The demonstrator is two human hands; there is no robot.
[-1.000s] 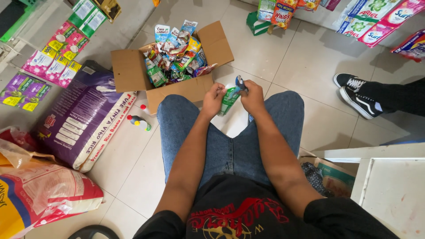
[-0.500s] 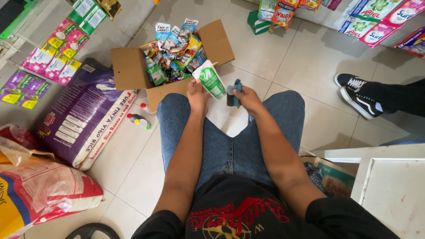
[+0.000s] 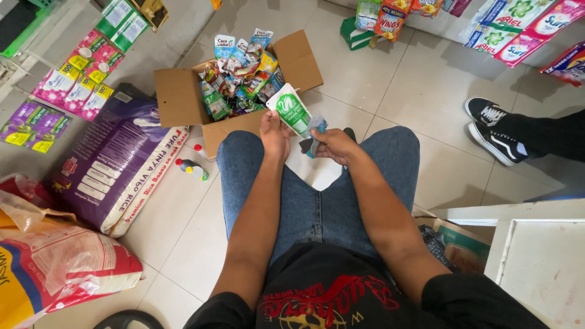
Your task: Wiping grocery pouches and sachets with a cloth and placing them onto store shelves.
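Observation:
My left hand [image 3: 274,135] holds up a white and green sachet [image 3: 289,109] by its lower edge, above my knees. Close beside it, my right hand [image 3: 332,145] grips a small dark and blue tool [image 3: 313,140], whose tip touches the sachet's right edge. Just beyond both hands stands an open cardboard box [image 3: 180,100] filled with several small colourful sachets [image 3: 241,76]. I sit with my legs in blue jeans [image 3: 317,201] apart on the tiled floor.
A purple rice sack [image 3: 116,161] and a red and white sack [image 3: 55,268] lie at the left. Small bottles [image 3: 192,169] rest by the box. Hanging sachet strips [image 3: 67,91] are far left, packets [image 3: 390,18] at the top. Another person's black shoes [image 3: 493,128] are right. A white counter [image 3: 539,262] stands lower right.
The sachet went from between both hands to upright in my left hand. My right hand, now with the tool, has come back against the sachet's edge.

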